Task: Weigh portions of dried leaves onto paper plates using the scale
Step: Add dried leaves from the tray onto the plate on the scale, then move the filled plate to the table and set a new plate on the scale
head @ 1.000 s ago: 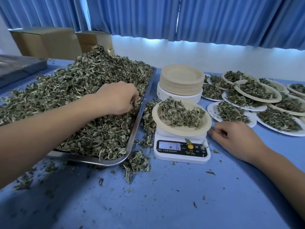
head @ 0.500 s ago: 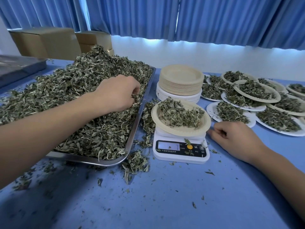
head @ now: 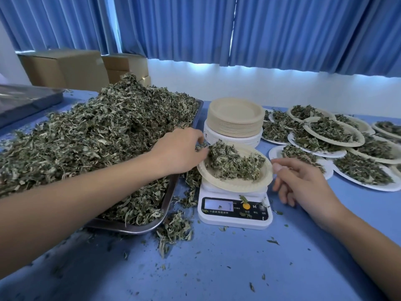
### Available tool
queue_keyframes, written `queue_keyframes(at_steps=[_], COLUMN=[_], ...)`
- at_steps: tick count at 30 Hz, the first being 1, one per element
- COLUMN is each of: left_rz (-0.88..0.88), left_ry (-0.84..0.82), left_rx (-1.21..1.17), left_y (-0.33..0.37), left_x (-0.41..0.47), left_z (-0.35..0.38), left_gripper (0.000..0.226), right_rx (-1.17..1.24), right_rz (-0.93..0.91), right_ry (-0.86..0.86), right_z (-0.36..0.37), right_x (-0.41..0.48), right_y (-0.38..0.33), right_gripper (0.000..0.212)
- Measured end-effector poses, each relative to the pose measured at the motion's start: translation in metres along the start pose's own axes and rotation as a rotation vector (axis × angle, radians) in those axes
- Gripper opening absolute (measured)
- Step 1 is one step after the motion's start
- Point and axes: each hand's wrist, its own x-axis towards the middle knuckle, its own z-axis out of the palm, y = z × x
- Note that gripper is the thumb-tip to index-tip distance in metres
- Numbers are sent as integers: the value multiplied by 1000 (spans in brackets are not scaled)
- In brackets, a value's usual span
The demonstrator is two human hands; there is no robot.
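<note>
Just right of left hand (head: 180, 151) — plate (head: 236, 186)

**Hidden from where I am standing**

The left hand (head: 178, 153) is hiding its fingertips behind its knuckles at the rim of the paper plate (head: 236, 186), so I am failing to read its grip. On the scale (head: 235, 220) the display (head: 218, 204) is glowing pale, its figures too faint to read. The dried leaves (head: 97, 137) are burying most of the steel tray (head: 130, 228). A second tray (head: 26, 101) is running off the left edge, the farthest filled plates (head: 388, 129) off the right.
</note>
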Motion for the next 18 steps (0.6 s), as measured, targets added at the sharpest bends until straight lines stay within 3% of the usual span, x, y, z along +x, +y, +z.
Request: queue_keyframes(at_steps=[4,7,12,18], left_rz=[-34,-40,-151,-153], left_ry=[-39,-2,-108,-247], left_rx=[-144,-331,-783,-943], left_y=[14,34,89,188], left_x=[9,19,50,95], left_z=[5,12,28,77], left_gripper=[21,21,33,24], right_rx=[164,153,113,-4], right_rz=[95,116,158,229], right_ry=[-17,112,310,465], right_z=[6,-7,-71,-163], right_x=[-6,-4,-1,-12], right_y=[-13,-24,-31,-12], right_gripper=[17,17,9,6])
